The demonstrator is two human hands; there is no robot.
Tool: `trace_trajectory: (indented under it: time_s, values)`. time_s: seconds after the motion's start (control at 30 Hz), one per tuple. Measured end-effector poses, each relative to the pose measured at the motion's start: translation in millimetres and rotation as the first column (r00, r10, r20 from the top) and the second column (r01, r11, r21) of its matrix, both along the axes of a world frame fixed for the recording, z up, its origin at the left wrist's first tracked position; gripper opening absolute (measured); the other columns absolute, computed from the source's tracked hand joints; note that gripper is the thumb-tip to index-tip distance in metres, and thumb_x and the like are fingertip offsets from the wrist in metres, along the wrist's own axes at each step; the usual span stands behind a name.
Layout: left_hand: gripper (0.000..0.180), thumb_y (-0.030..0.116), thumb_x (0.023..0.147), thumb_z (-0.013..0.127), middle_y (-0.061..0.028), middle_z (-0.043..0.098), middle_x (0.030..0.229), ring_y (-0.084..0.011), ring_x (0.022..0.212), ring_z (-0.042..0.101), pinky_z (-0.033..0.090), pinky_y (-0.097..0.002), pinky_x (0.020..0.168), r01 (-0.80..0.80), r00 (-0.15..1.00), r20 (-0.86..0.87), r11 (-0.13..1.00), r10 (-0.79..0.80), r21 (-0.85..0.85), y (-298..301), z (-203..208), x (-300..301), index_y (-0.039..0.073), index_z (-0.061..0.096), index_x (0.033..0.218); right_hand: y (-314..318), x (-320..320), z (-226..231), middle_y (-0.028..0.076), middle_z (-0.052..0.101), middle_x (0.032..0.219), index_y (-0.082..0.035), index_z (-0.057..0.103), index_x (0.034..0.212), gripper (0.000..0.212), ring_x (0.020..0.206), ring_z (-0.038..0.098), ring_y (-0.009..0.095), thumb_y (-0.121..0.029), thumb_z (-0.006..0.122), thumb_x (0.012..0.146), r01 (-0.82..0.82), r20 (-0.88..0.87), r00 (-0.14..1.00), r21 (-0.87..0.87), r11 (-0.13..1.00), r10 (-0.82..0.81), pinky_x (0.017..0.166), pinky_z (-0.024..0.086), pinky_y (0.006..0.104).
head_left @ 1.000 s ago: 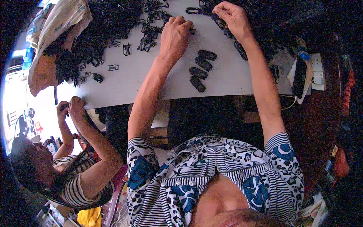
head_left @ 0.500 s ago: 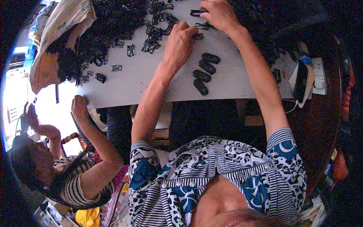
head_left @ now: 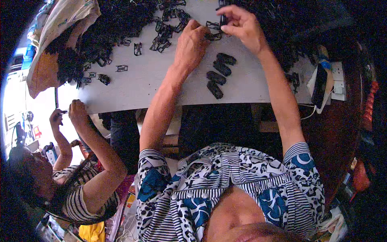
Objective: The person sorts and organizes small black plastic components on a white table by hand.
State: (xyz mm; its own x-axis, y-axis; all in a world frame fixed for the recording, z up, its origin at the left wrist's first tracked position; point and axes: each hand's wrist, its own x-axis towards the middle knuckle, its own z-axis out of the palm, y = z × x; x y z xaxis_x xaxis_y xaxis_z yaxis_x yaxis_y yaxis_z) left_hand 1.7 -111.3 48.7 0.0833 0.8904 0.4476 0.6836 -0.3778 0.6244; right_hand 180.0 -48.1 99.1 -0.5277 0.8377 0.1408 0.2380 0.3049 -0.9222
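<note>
My left hand [head_left: 192,43] is closed over the white table, its fingertips pinching a small black plastic part [head_left: 215,36] that sticks out to the right. Just to the right and farther off, my right hand [head_left: 245,31] holds a slim dark plastic part [head_left: 223,19] upright between thumb and fingers. Another small black open frame [head_left: 212,25] lies between the hands. Nearer to me, several dark oval pieces [head_left: 221,68] lie in a slanting row on the table. Small black frames [head_left: 162,39] lie loosely clustered left of my left hand.
Large heaps of black parts [head_left: 117,24] cover the table [head_left: 133,86] at far left and far right. A pale sack [head_left: 64,32] stands at the left. A power strip [head_left: 338,82] and cable sit at the right edge. A co-worker's hand [head_left: 77,109] is at the near left edge.
My right hand has drawn slightly nearer and to the right, now showing a dark part upright in its fingers. My left hand has barely moved. The co-worker's two hands have come together.
</note>
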Motion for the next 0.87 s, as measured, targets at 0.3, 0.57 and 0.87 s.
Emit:
trace_trajectory:
  time_s: [0.3,0.57,0.87]
  values:
    - [0.023,0.005,0.069,0.07,-0.013,0.058,0.091,-0.0332,0.083,0.06,0.049,-0.0388,0.071,-0.018,1.0,0.007,1.0,0.018,0.006,-1,-7,0,0.006,0.068,0.092,-21,22,-20,0.008,0.06,0.09,-0.002,0.061,0.097,0.032,0.078,0.06,0.021,-0.006,0.074,0.068,-0.07,0.477,0.846,0.543,0.836,-0.239,0.071,0.048,0.0321]
    - [0.029,0.003,0.064,0.073,-0.0138,0.059,0.096,-0.0324,0.093,0.059,0.049,-0.0391,0.08,0.025,0.998,0.057,0.998,-0.021,-0.06,1,-9,2,0.003,0.068,0.092,-16,9,-27,0.009,0.058,0.09,-0.001,0.064,0.093,0.032,0.085,0.059,0.026,-0.004,0.075,0.064,-0.041,0.34,0.925,0.527,0.849,-0.167,0.074,0.048,0.0324]
    - [0.033,0.003,0.059,0.076,-0.0138,0.059,0.092,-0.0321,0.088,0.059,0.048,-0.038,0.078,0.032,0.991,0.131,0.996,-0.022,-0.078,4,-9,1,0.002,0.068,0.091,-14,4,-21,0.01,0.059,0.094,-0.001,0.063,0.097,0.034,0.09,0.061,0.027,0.0,0.073,0.065,-0.176,0.457,0.883,0.53,0.83,-0.105,0.077,0.048,0.034]
